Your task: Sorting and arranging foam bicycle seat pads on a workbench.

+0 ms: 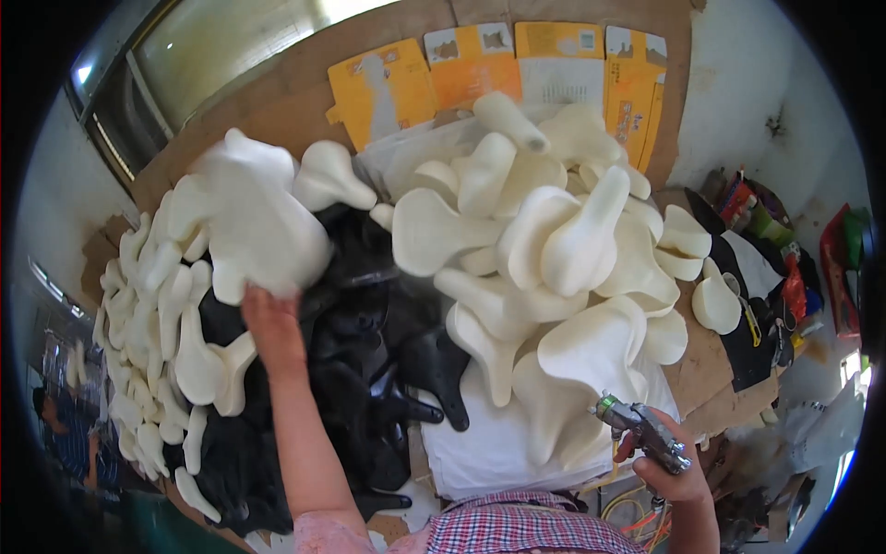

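My left hand (271, 325) grips the narrow end of a white foam saddle pad (265, 226), which is smeared by motion over the left pile. A metal spray gun (644, 432) with a green-ringed nozzle is in my right hand (672, 469), fingers wrapped round it, its nozzle toward the left. Just beyond the nozzle lies a heap of cream foam saddle pads (591, 346) on a white sheet (480, 452). Glossy black saddle bases (355, 388) are piled between the two foam heaps, beside my left forearm.
More foam saddle pads (152, 323) crowd the left side. Yellow carton pieces (383, 88) stand against the back cardboard. At right, cluttered tools and a yellow-handled cutter (752, 325) lie on black cloth. Hoses (628, 517) hang below the gun. Another person (78, 434) is at far left.
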`<state>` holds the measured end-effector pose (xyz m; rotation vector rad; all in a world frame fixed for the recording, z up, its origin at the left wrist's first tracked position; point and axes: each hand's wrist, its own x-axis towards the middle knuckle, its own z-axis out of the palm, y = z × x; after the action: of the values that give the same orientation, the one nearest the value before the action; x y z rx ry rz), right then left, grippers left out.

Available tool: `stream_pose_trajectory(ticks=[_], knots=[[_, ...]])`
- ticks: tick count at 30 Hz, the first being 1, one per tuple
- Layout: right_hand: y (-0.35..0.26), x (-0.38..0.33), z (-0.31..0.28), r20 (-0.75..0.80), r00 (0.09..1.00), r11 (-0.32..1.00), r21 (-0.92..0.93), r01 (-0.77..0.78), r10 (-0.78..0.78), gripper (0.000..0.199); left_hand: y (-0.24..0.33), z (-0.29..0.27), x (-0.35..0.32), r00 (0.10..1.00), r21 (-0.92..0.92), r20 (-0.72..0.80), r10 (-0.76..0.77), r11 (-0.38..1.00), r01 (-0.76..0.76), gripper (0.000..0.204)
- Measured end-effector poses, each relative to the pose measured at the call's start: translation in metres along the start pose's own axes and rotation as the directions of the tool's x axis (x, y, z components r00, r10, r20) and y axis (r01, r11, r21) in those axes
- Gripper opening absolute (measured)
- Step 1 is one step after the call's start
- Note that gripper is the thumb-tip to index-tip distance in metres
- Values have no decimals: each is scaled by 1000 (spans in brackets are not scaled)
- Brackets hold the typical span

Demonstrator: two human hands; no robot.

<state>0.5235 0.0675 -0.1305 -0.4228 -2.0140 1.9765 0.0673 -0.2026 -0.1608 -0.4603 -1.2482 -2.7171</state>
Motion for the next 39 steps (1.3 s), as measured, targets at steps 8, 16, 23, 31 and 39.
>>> stream_pose_trajectory(ticks=[8, 16, 23, 31, 39], knots=[[-13, 20, 20, -41, 997, 998, -12, -63, 63, 60, -175, 78, 123, 900, 798, 435, -34, 479, -367, 47], [-23, 58, 55, -41, 997, 997, -27, -66, 65, 64, -206, 127, 113, 603, 622, 625, -496, -150, -769, 48], [-34, 81, 69, 108, 994, 1000, -10, 22, -21, 68, -50, 50, 104, 856, 861, 508, -97, 27, -508, 30], [-46, 77, 83, 55, 992, 993, -19, 117, -116, 58, -67, -8, 39, 933, 950, 312, -179, 70, -304, 34], [-31, 68, 63, -152, 979, 984, 94, 154, -139, 65, -40, -8, 103, 997, 41, 10, -70, 997, 70, 42]])
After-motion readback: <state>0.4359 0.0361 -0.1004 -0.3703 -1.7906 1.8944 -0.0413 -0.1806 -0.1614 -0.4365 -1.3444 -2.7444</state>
